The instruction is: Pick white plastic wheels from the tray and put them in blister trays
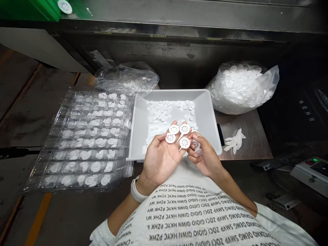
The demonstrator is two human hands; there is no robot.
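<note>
My left hand (164,159) is palm up above the grey tray (138,133), holding several small white spoked plastic wheels (170,138) along its fingers. The wheels lie flat side with spokes facing me. My right hand (205,155) is close beside it, its fingers curled around white spoked wheels (196,143); its thumb and index fingertips meet near the left hand's fingers. How many it holds is partly hidden. Many loose white wheels (161,111) lie spread over the tray's floor beyond both hands.
On the left sit stacked clear blister trays (96,142) with white parts in their pockets. Behind is a clear bag (128,77). A full bag of white parts (241,87) and a white glove (235,141) are at right. A green bin (30,10) stands top left.
</note>
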